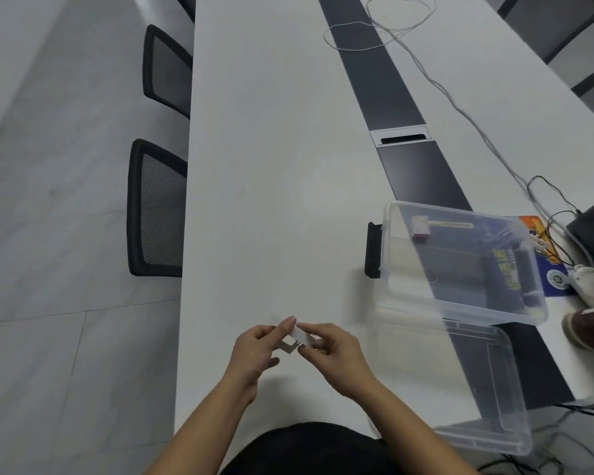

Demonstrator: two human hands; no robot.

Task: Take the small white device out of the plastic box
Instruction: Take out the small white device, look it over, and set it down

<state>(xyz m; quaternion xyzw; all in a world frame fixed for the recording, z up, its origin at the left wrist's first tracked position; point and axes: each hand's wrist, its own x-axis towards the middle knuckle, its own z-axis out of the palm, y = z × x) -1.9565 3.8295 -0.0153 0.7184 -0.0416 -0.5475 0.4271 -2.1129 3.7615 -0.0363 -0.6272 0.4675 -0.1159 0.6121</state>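
Note:
The small white device (302, 336) is a flat white block, held just above the white table (271, 166) near its front edge. My left hand (259, 351) pinches its left end and my right hand (336, 354) grips its right end. A thin metal piece (287, 346) hangs under it between my fingers. The clear plastic box (460, 262) stands open to the right, well apart from both hands, with a small pink-white item (420, 228) still inside.
The box's clear lid (477, 389) lies at the front right, beside my right forearm. A black latch (373, 250) sticks out of the box's left side. Cables (460, 108), a colourful booklet (542, 265) and a mouse (587, 282) lie at right. Black chairs (156, 207) line the left edge.

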